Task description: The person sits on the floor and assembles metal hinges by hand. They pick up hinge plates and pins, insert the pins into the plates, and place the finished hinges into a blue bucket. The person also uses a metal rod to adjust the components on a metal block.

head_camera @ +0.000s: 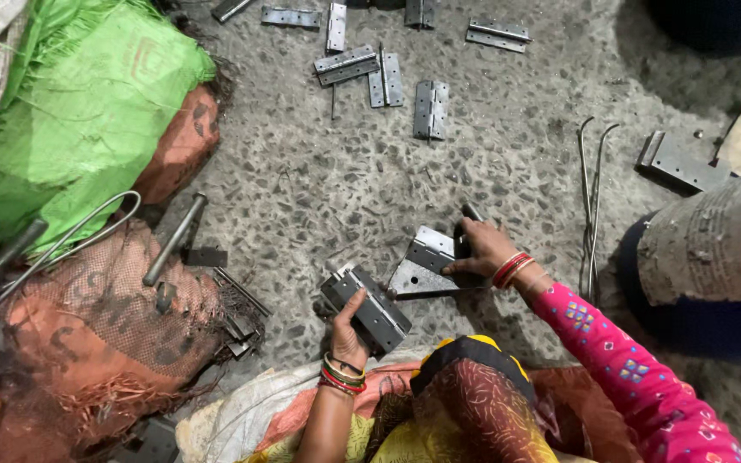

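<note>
Left hand (pixel 346 330) grips a grey hinge (pixel 369 307); green sack (pixel 79 111) lies upper left.

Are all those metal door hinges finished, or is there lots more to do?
Some look finished: several hinges lie spread on the floor farther off. Two are in hand: the left hand grips a folded hinge, and the right hand presses on an open hinge. More metal pieces wait beside the orange sack.

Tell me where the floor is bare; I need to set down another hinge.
Bare floor lies between the scattered hinges above, the green sack and the hands. Another patch borders the bent rods. It is crowded beside the orange sack.
</note>
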